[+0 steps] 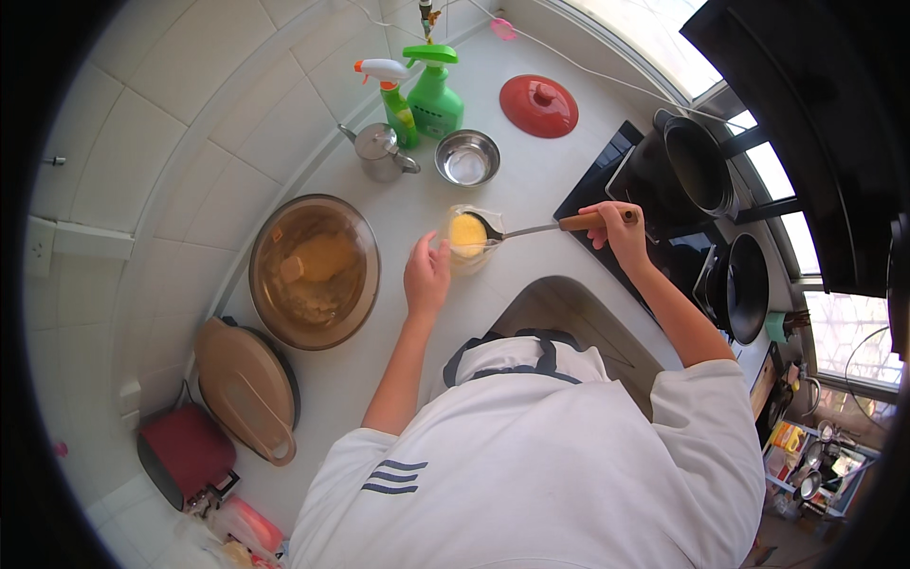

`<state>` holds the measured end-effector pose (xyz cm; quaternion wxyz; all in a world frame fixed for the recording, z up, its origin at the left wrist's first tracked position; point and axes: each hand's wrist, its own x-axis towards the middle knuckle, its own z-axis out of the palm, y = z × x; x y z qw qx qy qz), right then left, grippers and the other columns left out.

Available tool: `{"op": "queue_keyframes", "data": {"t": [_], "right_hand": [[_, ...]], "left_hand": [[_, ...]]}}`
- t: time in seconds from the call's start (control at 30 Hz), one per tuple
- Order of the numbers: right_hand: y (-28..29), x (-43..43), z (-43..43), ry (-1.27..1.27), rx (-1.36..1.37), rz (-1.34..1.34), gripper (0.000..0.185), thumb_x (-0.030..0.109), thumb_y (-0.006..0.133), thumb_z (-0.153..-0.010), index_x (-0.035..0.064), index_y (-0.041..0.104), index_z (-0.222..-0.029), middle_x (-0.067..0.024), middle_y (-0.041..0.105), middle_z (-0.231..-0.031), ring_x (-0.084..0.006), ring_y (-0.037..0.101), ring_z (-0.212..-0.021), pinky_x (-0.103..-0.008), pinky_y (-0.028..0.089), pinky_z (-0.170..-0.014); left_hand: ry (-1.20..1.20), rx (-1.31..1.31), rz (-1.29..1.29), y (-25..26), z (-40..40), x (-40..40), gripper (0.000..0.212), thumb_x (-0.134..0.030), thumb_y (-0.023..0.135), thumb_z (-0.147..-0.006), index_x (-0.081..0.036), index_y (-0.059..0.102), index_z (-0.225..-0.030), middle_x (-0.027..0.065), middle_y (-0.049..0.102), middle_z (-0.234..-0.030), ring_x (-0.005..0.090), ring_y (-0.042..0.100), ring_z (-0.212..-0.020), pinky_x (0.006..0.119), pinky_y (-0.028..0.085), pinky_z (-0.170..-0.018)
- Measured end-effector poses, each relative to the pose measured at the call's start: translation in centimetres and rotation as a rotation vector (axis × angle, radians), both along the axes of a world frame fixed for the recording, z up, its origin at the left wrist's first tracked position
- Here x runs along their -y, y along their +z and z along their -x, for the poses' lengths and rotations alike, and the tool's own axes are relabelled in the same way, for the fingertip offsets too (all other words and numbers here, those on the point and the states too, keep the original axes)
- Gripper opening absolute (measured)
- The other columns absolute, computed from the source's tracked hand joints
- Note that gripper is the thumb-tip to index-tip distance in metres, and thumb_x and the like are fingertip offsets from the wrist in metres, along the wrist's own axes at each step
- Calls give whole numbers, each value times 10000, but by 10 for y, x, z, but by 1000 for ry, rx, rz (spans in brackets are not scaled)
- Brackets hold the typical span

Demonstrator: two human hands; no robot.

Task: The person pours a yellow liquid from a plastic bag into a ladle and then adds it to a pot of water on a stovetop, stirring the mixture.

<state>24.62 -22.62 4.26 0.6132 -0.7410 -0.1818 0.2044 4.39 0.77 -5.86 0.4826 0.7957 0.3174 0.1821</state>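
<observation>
My right hand point(617, 226) grips the wooden handle of a black-headed ladle point(533, 230). The ladle's head reaches into a clear plastic bag point(462, 267) on the white counter. Yellow, grainy material point(468, 235) shows at the bag's opening, beside or in the ladle head; which of the two is unclear. My left hand point(428, 274) is at the bag's left side, fingers bent and touching its edge; whether it pinches the plastic cannot be made out. Just beyond the bag sits an empty stainless steel bowl point(467, 159).
Left of my left hand lies a large round brown-tinted glass lid or bowl point(315, 320). A metal pot with spout point(380, 160), spray bottles point(435, 103) and a red lid point(539, 107) stand beyond. At right, a black cooktop point(608, 171) bears a deep pot point(657, 171) and a pan point(746, 288).
</observation>
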Motion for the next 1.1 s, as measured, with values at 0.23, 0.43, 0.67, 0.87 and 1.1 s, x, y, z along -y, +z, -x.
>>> {"op": "queue_keyframes", "data": {"t": [0.23, 0.43, 0.67, 0.87, 1.1], "right_hand": [[-4, 0, 2, 9, -62, 3, 311, 120, 472, -912, -39, 728, -834, -95, 632, -601, -95, 532, -430, -218, 438, -411], [-1, 3, 2, -26, -35, -35, 317, 134, 476, -916, -42, 727, -835, -89, 629, -594, -99, 533, -427, -213, 436, -415], [0, 5, -8, -37, -14, -46, 327, 149, 477, -916, -37, 728, -822, -80, 617, -573, -98, 521, -410, -212, 430, -412], [5, 8, -14, 2, -18, -8, 338, 157, 470, -906, -39, 728, -808, -81, 602, -548, -103, 505, -385, -212, 419, -401], [4, 16, -17, -27, -45, -17, 337, 151, 468, -895, -44, 723, -796, -84, 595, -543, -105, 502, -385, -216, 404, -388]], "left_hand": [[-29, 21, 21, -3, -5, 7, 475, -164, 649, -821, -38, 523, -1262, 78, 596, -680, 245, 594, -609, 376, 482, -612], [-145, -6, -441, 22, -5, 15, 384, -79, 622, -814, -92, 576, -1195, 88, 592, -799, 296, 606, -636, 394, 487, -581], [-205, 7, -545, 17, 0, 14, 101, -90, 646, -818, -83, 591, -903, 74, 580, -828, 288, 600, -630, 396, 485, -568], [-216, 19, -518, 15, 7, 13, 97, -94, 651, -818, -84, 577, -880, 77, 575, -824, 289, 602, -638, 393, 483, -567], [-302, 6, -549, 14, 19, 13, 109, -70, 646, -809, -87, 588, -899, 80, 578, -841, 301, 607, -657, 401, 490, -580]]}}
